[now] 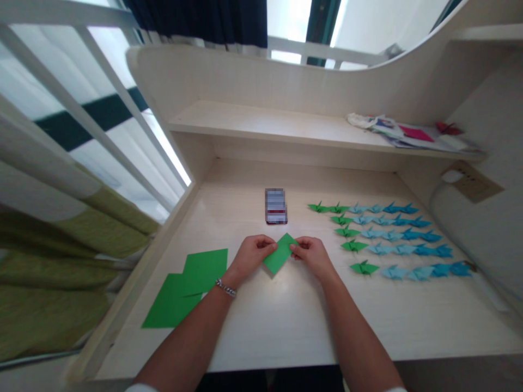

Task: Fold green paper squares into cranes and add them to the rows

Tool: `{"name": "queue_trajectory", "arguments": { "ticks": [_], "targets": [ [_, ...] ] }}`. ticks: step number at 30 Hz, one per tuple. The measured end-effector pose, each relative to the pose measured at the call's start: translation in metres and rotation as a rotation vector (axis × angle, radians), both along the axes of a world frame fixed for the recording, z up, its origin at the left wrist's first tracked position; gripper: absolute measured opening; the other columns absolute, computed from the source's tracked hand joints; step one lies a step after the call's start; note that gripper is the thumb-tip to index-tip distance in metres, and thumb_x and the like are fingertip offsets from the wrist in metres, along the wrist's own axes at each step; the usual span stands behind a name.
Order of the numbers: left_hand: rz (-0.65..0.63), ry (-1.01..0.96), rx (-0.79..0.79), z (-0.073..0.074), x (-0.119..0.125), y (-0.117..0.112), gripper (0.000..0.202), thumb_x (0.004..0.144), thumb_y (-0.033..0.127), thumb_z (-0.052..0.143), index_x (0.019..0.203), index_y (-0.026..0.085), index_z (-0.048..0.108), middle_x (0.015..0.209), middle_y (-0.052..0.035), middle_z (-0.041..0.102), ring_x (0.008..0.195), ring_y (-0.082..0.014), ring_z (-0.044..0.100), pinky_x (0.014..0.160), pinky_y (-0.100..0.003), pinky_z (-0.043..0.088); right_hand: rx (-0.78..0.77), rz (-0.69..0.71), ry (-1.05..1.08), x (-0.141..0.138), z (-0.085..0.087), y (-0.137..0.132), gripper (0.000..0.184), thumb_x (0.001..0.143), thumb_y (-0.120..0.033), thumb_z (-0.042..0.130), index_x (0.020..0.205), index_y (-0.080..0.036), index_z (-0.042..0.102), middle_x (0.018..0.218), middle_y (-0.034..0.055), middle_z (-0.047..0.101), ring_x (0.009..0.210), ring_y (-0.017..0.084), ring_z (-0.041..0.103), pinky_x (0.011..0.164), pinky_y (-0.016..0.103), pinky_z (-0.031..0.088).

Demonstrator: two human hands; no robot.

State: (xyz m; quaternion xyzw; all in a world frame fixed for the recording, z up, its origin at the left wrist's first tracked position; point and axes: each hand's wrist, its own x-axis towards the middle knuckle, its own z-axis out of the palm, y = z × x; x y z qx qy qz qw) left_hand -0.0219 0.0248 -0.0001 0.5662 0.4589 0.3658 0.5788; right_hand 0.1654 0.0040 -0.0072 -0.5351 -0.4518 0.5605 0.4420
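A small folded piece of green origami paper [279, 256] is held just above the desk, one corner pointing away from me. My left hand [255, 255] pinches its left edge between thumb and fingers. On the opposite edge, my right hand [312, 255] grips it the same way. To the left lie flat green paper sheets [206, 268], partly overlapping, with my left forearm crossing beside them. Rows of folded paper cranes stand at the right: green cranes [364, 267] at the left ends, then light blue cranes [395, 272] and darker blue cranes [443, 270].
A phone [276, 207] lies on the desk [245, 179] beyond my hands. The shelf [261, 122] above carries papers and a bag [376, 124] at its right. A socket plate [476, 182] with a plugged-in cable is on the right wall. White railings [110, 92] rise at the left.
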Motion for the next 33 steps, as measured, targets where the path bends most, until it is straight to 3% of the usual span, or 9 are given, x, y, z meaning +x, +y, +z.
{"name": "queue_trajectory", "arguments": {
  "ticks": [7,21,28,33],
  "targets": [
    [-0.057,-0.052,-0.077,-0.003,0.000,0.000,0.022,0.069,0.028,0.070,0.085,0.013,0.069,0.078,-0.0088,0.071,0.063,-0.0158,0.062,0.058,-0.026,0.046,-0.026,0.093,-0.032,-0.002,0.001,-0.002,0.026,0.063,-0.035,0.072,0.074,-0.012,0.069,0.055,0.0021,0.064,0.049,0.012,0.054,0.050,0.024,0.043],
    [-0.041,0.028,-0.003,0.009,-0.003,-0.002,0.018,0.068,0.023,0.068,0.083,0.014,0.072,0.078,-0.0052,0.071,0.067,-0.0154,0.061,0.062,-0.025,0.046,-0.130,0.017,0.187,-0.002,0.016,-0.007,0.028,0.056,-0.023,0.074,0.082,-0.012,0.073,0.059,0.0049,0.068,0.051,0.013,0.062,0.054,0.025,0.051],
    [-0.024,-0.032,0.004,0.010,-0.004,-0.003,0.015,0.067,0.021,0.069,0.080,0.015,0.073,0.075,-0.0037,0.071,0.065,-0.0140,0.061,0.060,-0.023,0.045,-0.141,0.041,0.341,0.000,0.020,-0.008,0.028,0.054,-0.020,0.076,0.080,-0.013,0.072,0.062,0.0060,0.069,0.054,0.015,0.064,0.056,0.025,0.053],
    [-0.047,-0.023,0.029,0.010,-0.004,-0.002,0.016,0.069,0.019,0.067,0.084,0.016,0.072,0.080,-0.0042,0.072,0.070,-0.0143,0.062,0.065,-0.024,0.047,-0.115,0.042,0.325,-0.001,0.017,-0.008,0.026,0.056,-0.020,0.075,0.081,-0.013,0.072,0.064,0.0054,0.070,0.057,0.015,0.065,0.058,0.025,0.053]
  ]
}}
